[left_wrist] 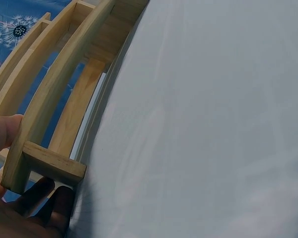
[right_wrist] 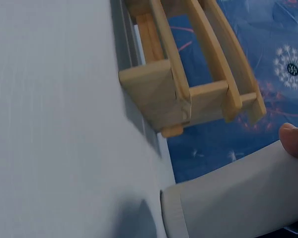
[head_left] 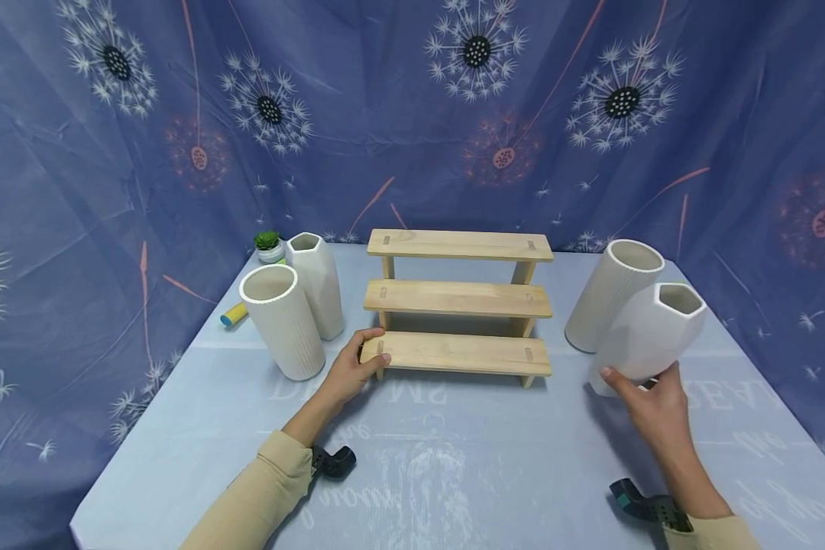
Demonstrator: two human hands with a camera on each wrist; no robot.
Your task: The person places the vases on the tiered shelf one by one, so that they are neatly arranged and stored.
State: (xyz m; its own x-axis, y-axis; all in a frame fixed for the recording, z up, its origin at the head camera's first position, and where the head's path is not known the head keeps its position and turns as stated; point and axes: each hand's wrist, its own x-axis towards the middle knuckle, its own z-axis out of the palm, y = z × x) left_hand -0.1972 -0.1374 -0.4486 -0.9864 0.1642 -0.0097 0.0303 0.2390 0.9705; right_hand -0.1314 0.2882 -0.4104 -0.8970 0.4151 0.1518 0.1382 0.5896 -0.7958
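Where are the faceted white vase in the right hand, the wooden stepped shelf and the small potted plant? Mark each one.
faceted white vase [head_left: 649, 336], head view, on its side wall.
wooden stepped shelf [head_left: 457, 298], head view, on its middle step.
small potted plant [head_left: 268, 243], head view, on its green leaves.

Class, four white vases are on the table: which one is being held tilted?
The faceted vase in the right hand; the other three stand on the table.

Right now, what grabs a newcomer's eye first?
The three-step pale wooden riser at table centre, the left hand holding the left end of its lowest step. At right, the right hand tilts a white faceted ceramic vase in its grip, beside a white ribbed cylinder vase.
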